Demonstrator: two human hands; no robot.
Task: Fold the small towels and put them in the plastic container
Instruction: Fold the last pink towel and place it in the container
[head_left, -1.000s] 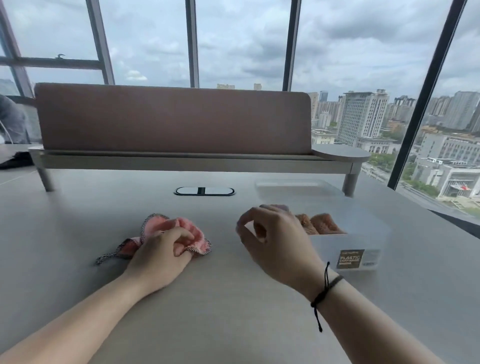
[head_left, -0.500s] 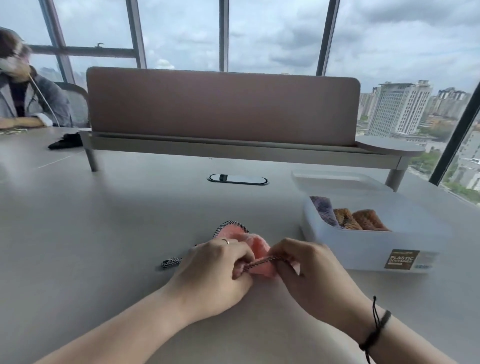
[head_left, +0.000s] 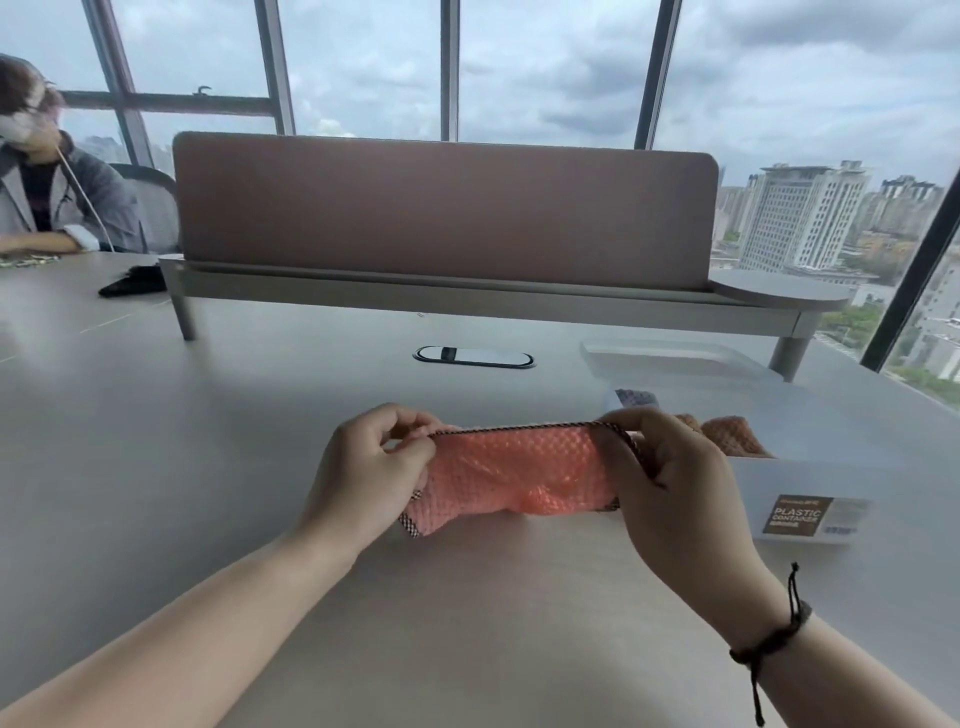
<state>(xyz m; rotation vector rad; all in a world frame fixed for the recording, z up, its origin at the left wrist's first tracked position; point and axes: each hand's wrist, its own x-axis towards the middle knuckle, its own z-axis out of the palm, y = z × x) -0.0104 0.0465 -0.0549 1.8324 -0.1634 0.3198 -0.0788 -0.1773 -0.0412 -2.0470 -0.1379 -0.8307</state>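
A pink towel (head_left: 511, 475) with a waffle texture and a black-and-white checked edge is stretched between both hands, above the near middle of the bench (head_left: 208, 467). The left hand (head_left: 363, 467) has its grip closed on the towel's left top corner, and the right hand (head_left: 670, 483) has its grip closed on the right top corner. The top edge is pulled straight; the lower part sags and bunches, and its bottom left corner hangs down toward the bench.

Just right of the hands stands the plastic container (head_left: 810, 499), clear, with a brown label on its near wall. Orange towels (head_left: 732, 434) lie inside it, and a purplish one (head_left: 636, 399) at its far left. Its lid (head_left: 675, 358) lies flat beyond it. Farther off are a cable slot (head_left: 474, 357) and a brown divider panel (head_left: 441, 213).

The right hand hides the container's near left corner and part of the orange towels. A black cord bracelet (head_left: 774, 639) circles the right wrist. Another person (head_left: 47, 197) sits at the far left, cut off by the frame.
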